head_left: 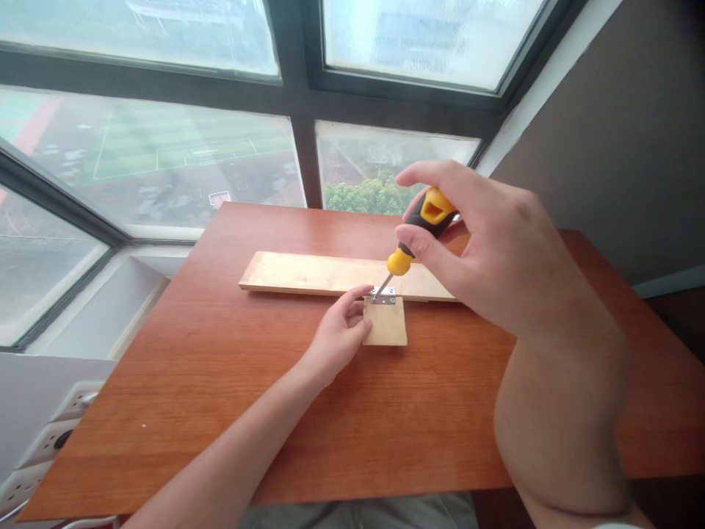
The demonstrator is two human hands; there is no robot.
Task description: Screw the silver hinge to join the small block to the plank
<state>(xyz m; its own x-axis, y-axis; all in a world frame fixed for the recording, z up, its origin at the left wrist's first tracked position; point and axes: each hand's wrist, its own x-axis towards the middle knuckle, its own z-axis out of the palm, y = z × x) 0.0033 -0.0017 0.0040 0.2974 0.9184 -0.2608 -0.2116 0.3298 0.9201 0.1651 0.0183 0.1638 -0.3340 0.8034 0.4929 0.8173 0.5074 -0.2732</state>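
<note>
My right hand point(485, 250) grips a yellow-and-black screwdriver point(413, 239), tilted so its tip meets a small metal bracket point(384, 296). The bracket sits on the far edge of a small square wooden block point(386, 327), which butts against a long pale wooden plank point(319, 273). My left hand point(337, 334) rests on the table, with thumb and fingers pressed against the block's left side and the bracket's left end. Both wooden pieces lie flat on a reddish-brown table point(247, 397).
Large windows point(165, 162) with dark frames stand behind the table's far edge. A grey wall point(633, 147) rises at the right. A white power strip point(49, 441) lies at the lower left beside the table.
</note>
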